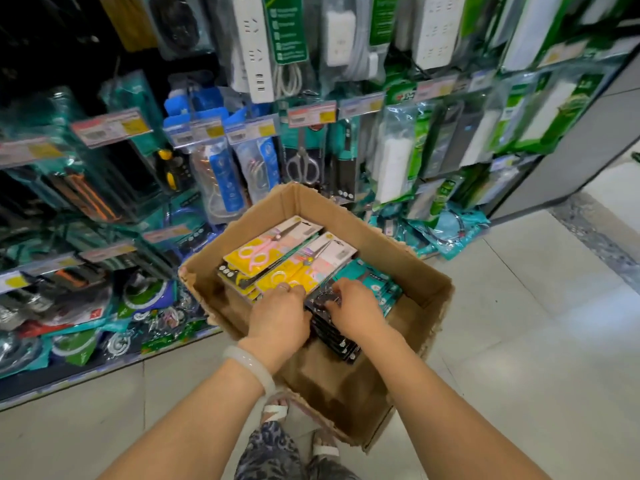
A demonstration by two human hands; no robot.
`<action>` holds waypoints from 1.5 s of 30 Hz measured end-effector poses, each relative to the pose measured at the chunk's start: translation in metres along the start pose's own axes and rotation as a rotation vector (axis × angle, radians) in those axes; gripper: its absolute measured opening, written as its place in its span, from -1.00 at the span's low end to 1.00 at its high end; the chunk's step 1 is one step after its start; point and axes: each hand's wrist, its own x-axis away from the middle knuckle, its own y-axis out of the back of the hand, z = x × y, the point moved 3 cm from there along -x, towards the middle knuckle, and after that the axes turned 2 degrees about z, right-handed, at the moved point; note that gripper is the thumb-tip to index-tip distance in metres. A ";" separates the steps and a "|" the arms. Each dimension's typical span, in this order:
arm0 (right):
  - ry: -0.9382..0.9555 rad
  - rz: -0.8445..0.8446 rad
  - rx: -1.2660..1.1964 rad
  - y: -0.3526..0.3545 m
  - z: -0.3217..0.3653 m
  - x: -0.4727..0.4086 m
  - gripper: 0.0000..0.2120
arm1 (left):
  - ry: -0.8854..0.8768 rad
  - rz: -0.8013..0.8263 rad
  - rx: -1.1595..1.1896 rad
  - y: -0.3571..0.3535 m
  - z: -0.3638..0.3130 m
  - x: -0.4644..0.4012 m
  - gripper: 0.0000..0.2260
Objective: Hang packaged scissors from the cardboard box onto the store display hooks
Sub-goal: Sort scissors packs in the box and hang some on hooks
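While both arms reach into the cardboard box (408, 268), left hand (278, 318) and right hand (356, 311) grip curled on black scissor packs (334, 332) — knuckles up.

1. The left hand (277, 315) covers the lower ends of the yellow scissor packs (277, 268).
2. The right hand (356, 311) hides part of the dark packs (334, 336); their contents cannot be made out.
3. Price tags (110, 128) on the display are too blurred to read.
4. The power strips (251, 46) are cut off by the top edge.
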 end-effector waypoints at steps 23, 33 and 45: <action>-0.871 -0.207 -0.850 -0.029 -0.048 -0.009 -0.79 | -0.414 0.282 0.062 -0.003 -0.011 -0.098 -0.69; -0.688 -0.459 -1.268 -0.011 -0.027 0.018 -0.91 | -0.198 0.545 0.626 -0.008 -0.031 -0.102 -0.75; -0.807 -0.438 -0.860 -0.021 -0.039 0.006 -0.88 | 0.131 0.396 1.086 0.003 0.017 -0.124 -0.85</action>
